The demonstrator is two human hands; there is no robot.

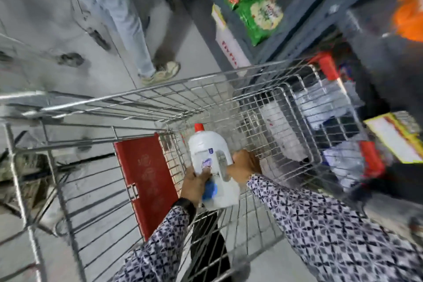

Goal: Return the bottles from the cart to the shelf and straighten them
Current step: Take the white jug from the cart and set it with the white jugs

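Note:
A white jug-shaped bottle with a red cap (207,149) is inside the wire cart (160,89), held between both hands. My left hand (194,182) grips its labelled front. My right hand (245,165) is shut on its handle side. Right under it lies a second white bottle with a blue cap (225,198), partly hidden by my left hand. The dark shelf (320,16) stands to the right of the cart. Blurred bottles with red caps (372,159) show on its lower level through the cart's wire side.
A red child-seat flap (144,181) hangs at the cart's near left. Another person's legs and shoe (160,72) stand on the grey floor beyond the cart. Green packets (249,0) and an orange pack (409,16) sit on the shelf. A yellow price tag (396,137) sticks out at right.

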